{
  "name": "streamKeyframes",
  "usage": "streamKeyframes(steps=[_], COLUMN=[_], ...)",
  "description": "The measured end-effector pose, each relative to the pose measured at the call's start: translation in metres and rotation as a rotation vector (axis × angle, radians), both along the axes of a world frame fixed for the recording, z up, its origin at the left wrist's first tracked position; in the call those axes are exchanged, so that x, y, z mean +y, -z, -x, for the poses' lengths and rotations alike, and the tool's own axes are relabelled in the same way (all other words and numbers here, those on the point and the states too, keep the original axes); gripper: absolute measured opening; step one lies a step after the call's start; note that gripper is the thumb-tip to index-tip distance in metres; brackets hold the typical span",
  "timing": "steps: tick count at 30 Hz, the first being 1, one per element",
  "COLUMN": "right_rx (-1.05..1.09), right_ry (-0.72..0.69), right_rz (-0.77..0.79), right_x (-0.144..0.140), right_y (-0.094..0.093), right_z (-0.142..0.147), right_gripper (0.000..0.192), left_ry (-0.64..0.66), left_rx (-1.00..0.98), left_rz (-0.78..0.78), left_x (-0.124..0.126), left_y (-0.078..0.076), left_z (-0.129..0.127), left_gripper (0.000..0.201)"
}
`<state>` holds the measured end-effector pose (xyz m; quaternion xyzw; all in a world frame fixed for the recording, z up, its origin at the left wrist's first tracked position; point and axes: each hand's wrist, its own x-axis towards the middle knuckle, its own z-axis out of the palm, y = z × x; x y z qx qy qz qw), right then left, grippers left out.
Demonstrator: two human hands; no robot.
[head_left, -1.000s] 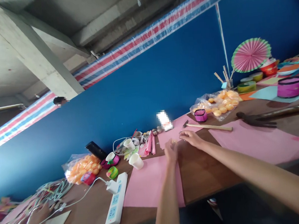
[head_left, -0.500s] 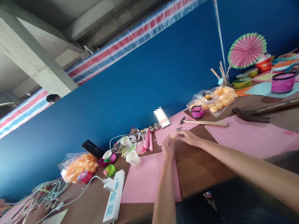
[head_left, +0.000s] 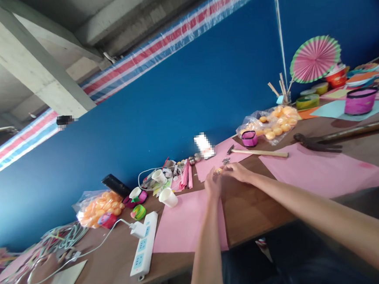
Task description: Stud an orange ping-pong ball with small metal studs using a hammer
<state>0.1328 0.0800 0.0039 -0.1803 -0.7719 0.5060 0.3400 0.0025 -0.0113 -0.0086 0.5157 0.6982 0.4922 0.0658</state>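
My left hand (head_left: pixel 213 184) is raised over the table between two pink sheets, its fingers closed round a small yellow-orange piece (head_left: pixel 218 171). My right hand (head_left: pixel 237 172) meets it from the right, with its fingertips pinched together at that piece. The piece is too small to name, and the fingers partly cover it. Just beyond my right fingers is a little pile of small metal bits (head_left: pixel 226 161) on a pink sheet (head_left: pixel 208 169). A wooden-handled hammer (head_left: pixel 259 152) lies to the right of the pile.
A paper cup (head_left: pixel 168 198) stands on the left pink sheet (head_left: pixel 183 230), near a white power strip (head_left: pixel 145 246). At right lie a claw hammer (head_left: pixel 317 145) and a bag of orange balls (head_left: pixel 276 126). Another person's hand (head_left: pixel 44 269) works at far left.
The camera view has shifted slightly. My hands stay together around the small yellow-orange piece, which shows a bit more between the fingers.
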Motion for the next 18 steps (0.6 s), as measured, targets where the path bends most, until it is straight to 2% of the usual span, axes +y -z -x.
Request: streamKeyframes(steps=[5,18], right_rx=[0.002,-0.042], right_ry=[-0.006,0.021], right_rz=[-0.001,-0.027], right_x=[0.0004,-0.0027], right_y=[0.0015,-0.0059], right_z=[0.0007,-0.0030], right_gripper=[0.030,0.031], left_ry=[-0.002,-0.017], left_rx=[0.011,0.029], left_rz=[-0.026,-0.041], left_x=[-0.0006,0.0001], left_y=[-0.0003,0.0014], left_z=[-0.0011,-0.0001], left_gripper=[0.037,0.037])
